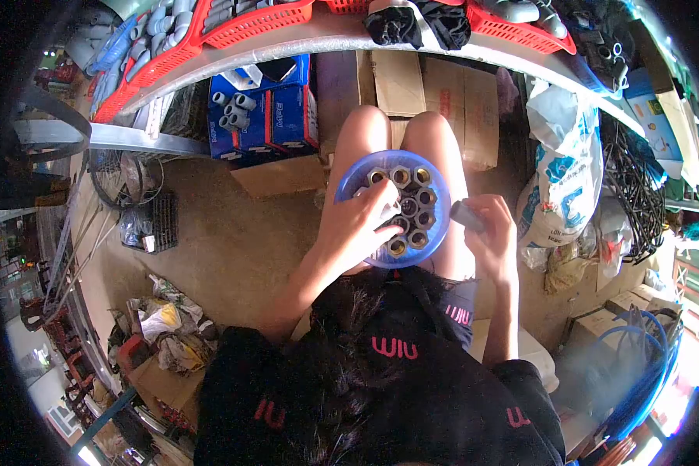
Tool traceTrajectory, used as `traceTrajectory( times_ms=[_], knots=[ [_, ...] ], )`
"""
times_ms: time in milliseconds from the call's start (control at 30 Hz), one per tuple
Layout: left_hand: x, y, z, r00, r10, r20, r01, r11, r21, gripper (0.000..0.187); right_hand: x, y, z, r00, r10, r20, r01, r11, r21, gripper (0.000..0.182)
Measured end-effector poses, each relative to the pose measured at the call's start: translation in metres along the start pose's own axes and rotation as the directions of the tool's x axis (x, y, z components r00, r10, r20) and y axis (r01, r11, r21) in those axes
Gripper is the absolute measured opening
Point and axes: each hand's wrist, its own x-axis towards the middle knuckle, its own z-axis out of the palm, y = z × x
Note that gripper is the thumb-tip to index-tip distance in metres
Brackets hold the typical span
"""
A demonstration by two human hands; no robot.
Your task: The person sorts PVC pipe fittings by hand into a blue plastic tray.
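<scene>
A blue plastic basin (pixel 440 227) rests on the person's lap, holding several grey pipe fittings (pixel 422 175) with brass-coloured threaded insides. Over its left half is my left hand (pixel 356 221), thumb and fingers apart, the fingertips down among the fittings. Whether it touches one of them firmly is hard to see. To the right of the basin, my right hand (pixel 491 233) is closed around a grey pipe fitting (pixel 467 216), whose end points toward the basin's rim.
Red baskets (pixel 258 26) of grey fittings line the shelf ahead. Under it stand blue boxes (pixel 268 116) and cardboard boxes (pixel 462 109). A white sack (pixel 563 179) is at right, with blue hoses (pixel 652 373) behind it. Crumpled bags (pixel 171 322) lie on the left.
</scene>
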Motion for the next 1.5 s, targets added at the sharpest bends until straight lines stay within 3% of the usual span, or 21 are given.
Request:
traceTrajectory(
  times_ms=[67,167,267,367,533,767,967,1067,1167,1300,1333,1433,1500],
  knots=[
    [0.002,0.007,0.002,0.999,-0.013,0.037,0.014,0.999,-0.044,0.051,0.002,-0.011,0.001,0.997,-0.069,0.022,0.072,0.983,-0.167,0.030],
    [0.014,0.020,0.013,0.999,0.003,0.051,0.001,0.997,-0.080,0.044,0.004,-0.007,0.003,1.000,0.000,0.028,0.001,0.999,-0.045,0.027],
    [0.035,0.021,0.017,0.941,0.334,0.056,-0.338,0.914,0.225,0.047,0.009,-0.002,0.007,0.998,-0.054,0.041,0.057,0.995,-0.078,0.027],
    [0.038,0.010,0.028,0.933,0.359,0.021,-0.354,0.906,0.230,0.044,0.014,-0.004,0.005,0.988,-0.131,0.084,0.146,0.968,-0.202,0.027],
    [0.029,0.006,0.021,0.966,0.255,0.044,-0.259,0.958,0.125,0.047,0.020,-0.038,0.005,0.970,-0.091,0.227,0.171,0.916,-0.364,0.032],
    [0.029,0.008,0.019,0.976,0.208,0.058,-0.215,0.962,0.171,0.047,0.025,-0.054,0.014,0.941,-0.102,0.323,0.268,0.808,-0.525,0.034],
    [0.028,0.005,0.014,0.979,0.187,0.076,-0.196,0.972,0.131,0.052,0.023,-0.036,0.020,0.921,-0.147,0.361,0.329,0.789,-0.519,0.042],
    [0.025,0.000,0.017,0.982,0.183,0.042,-0.187,0.977,0.106,0.055,0.022,-0.023,0.026,0.951,-0.060,0.303,0.221,0.819,-0.530,0.030],
    [0.025,0.002,0.020,0.980,0.199,0.013,-0.199,0.972,0.123,0.058,0.023,-0.040,0.019,0.943,-0.070,0.324,0.191,0.913,-0.360,0.052],
    [0.026,0.000,0.022,0.975,0.222,0.028,-0.224,0.967,0.123,0.059,0.019,-0.030,0.010,0.962,-0.025,0.273,0.115,0.940,-0.321,0.034],
    [0.026,0.000,0.023,0.973,0.227,0.031,-0.230,0.964,0.133,0.060,0.018,-0.030,0.011,0.975,0.007,0.222,0.079,0.922,-0.380,0.021],
    [0.027,0.003,0.024,0.970,0.241,0.026,-0.242,0.958,0.154,0.062,0.011,-0.013,0.019,0.981,-0.068,0.183,0.143,0.887,-0.439,0.018],
    [0.028,0.004,0.026,0.965,0.262,0.008,-0.260,0.952,0.162,0.063,0.009,-0.004,0.026,0.980,-0.145,0.135,0.187,0.904,-0.385,0.019]
  ],
)
